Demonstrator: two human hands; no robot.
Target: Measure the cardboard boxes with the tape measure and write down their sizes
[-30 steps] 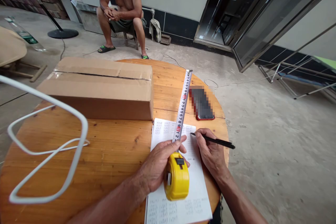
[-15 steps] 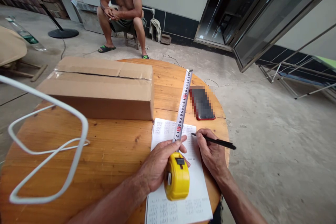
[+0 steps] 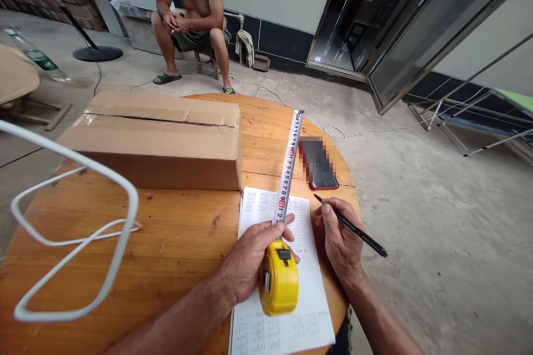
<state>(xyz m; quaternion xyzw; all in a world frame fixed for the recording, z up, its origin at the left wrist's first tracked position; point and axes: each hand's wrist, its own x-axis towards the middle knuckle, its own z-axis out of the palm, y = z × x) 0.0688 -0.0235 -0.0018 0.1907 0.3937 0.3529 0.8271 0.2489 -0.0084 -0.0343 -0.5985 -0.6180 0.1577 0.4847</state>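
My left hand grips a yellow tape measure, thumb on the pulled-out white blade. The blade reaches away from me past the far edge of the paper, its metal hook at the far end. Beneath the hand lie sheets of paper with handwritten rows of figures. In my right hand is a black pen, pinched between thumb and fingers, its tip pointing up and left. That hand rests at the paper's right edge, the pen tip off the sheet.
On the round wooden table stand a closed cardboard box and a phone in a red case. A white cable loop shows at left. Beyond the table a person sits on a stool. A standing base is on the floor.
My right hand has drawn slightly right, off the paper, and the pen has tilted so its back end is lower. The left hand and tape measure stay about the same.
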